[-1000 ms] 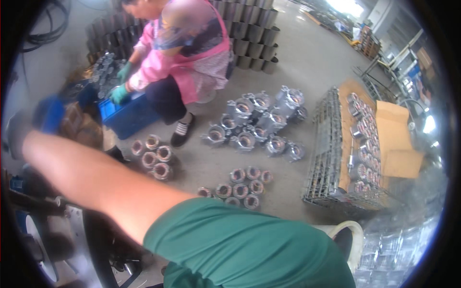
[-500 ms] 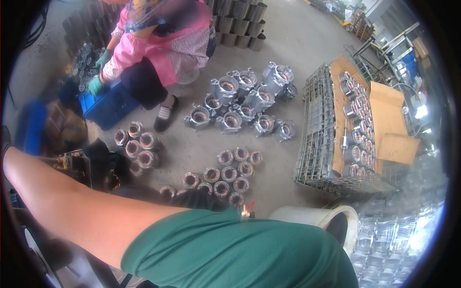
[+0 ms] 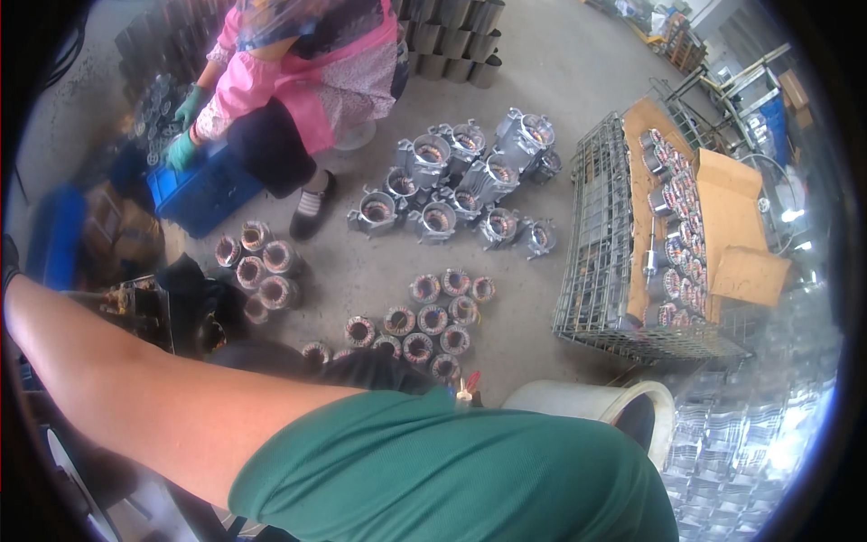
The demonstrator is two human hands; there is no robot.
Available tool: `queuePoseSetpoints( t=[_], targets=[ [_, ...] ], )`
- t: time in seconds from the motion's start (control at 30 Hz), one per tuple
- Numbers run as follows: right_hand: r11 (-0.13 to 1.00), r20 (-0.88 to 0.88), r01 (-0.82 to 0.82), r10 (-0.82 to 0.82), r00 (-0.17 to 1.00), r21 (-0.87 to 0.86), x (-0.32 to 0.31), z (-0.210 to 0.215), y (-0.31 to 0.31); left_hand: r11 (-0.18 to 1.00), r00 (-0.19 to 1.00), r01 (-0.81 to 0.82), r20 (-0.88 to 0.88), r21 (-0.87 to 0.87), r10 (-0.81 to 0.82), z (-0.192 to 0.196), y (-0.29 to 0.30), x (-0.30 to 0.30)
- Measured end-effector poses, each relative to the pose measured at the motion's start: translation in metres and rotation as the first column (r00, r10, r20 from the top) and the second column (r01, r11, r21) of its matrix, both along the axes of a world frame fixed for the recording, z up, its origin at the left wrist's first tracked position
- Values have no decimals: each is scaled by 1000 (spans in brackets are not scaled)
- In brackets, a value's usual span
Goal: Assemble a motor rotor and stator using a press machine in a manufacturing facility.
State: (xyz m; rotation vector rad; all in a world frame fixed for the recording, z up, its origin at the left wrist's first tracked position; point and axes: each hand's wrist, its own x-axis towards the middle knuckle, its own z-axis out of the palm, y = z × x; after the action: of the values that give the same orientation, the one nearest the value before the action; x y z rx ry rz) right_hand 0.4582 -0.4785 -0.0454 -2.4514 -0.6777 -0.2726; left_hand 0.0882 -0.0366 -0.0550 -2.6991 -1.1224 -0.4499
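Note:
My right arm, in a green short sleeve, stretches across the lower part of the view to the left rim. Only the dark-gloved edge of my right hand (image 3: 9,255) shows there; its fingers and anything in them are cut off. My left hand is out of view. Nearest the forearm is a dark, grimy machine part (image 3: 140,307). Beyond it stand several wound motor stators (image 3: 250,271) on the floor. A second group of stators (image 3: 417,348) sits farther right, past my dark-trousered leg (image 3: 379,370).
Silver motor housings (image 3: 438,219) stand mid-floor. A co-worker in pink (image 3: 316,108) sits at a blue crate (image 3: 212,194), green-gloved hands near metal parts. At right, a wire cage (image 3: 591,235) holds cardboard and stators. A white drum (image 3: 560,397) lies close to my sleeve.
The view has shifted slightly. The co-worker's gloved hands have moved a little over the crate and metal parts. My right arm stays nearly where it was.

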Motion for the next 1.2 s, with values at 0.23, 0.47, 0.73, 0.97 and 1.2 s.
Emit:
queuePoseSetpoints(
  t=[0.23, 0.47, 0.73, 0.97, 1.2],
  targets=[
    [999, -66, 40, -41, 997, -14, 5, -14, -38, 920, 957, 267, 189, -288, -219, -126, -82, 97],
    [998, -107, 61, -64, 992, -30, 19, -27, -85, 702, 833, 532, 440, -473, -334, -195, -162, 170],
    [995, -165, 84, -91, 982, -51, 31, -36, -155, 338, 623, 780, 707, -527, -335, -223, -247, 231],
    [930, -109, -327, 347, 932, 166, 1, 38, -1, 459, 446, 837, 858, -298, -255, -108, -138, 134],
    [787, 524, -610, 485, 701, 88, -69, 125, 187, 649, 90, 754, 995, -98, 45, 62, -94, -112]
  ],
)
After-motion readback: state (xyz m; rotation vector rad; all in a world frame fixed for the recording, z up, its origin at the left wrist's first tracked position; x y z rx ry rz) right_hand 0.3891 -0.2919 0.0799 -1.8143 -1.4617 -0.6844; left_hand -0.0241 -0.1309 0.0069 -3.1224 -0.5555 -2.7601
